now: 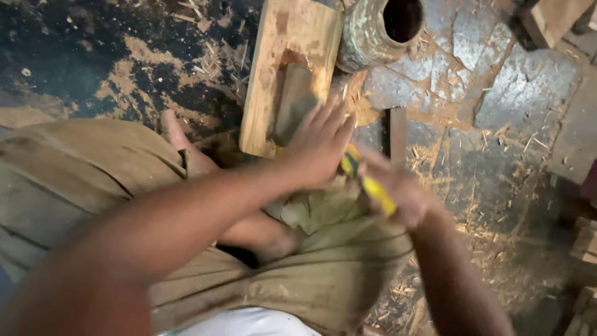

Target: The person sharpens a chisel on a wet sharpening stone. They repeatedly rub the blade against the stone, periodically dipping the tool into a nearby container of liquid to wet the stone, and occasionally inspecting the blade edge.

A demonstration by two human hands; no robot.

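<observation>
My right hand (398, 190) is closed around a yellow-handled tool (373, 186); its working end is hidden under my left hand. My left hand (320, 146), fingers spread, presses down near the close end of a wooden block (292, 37). The block lies on the floor and has a dark grey stone (293, 99) set into a recess. Both hands are blurred. My legs in olive cloth (74, 174) are folded below the block.
A round metal pot (373, 31) with a dark opening lies beside the block at the top. The stone floor (510, 106) is strewn with wood shavings. Wooden pieces sit at the top right (547, 18) and right edge (584, 239).
</observation>
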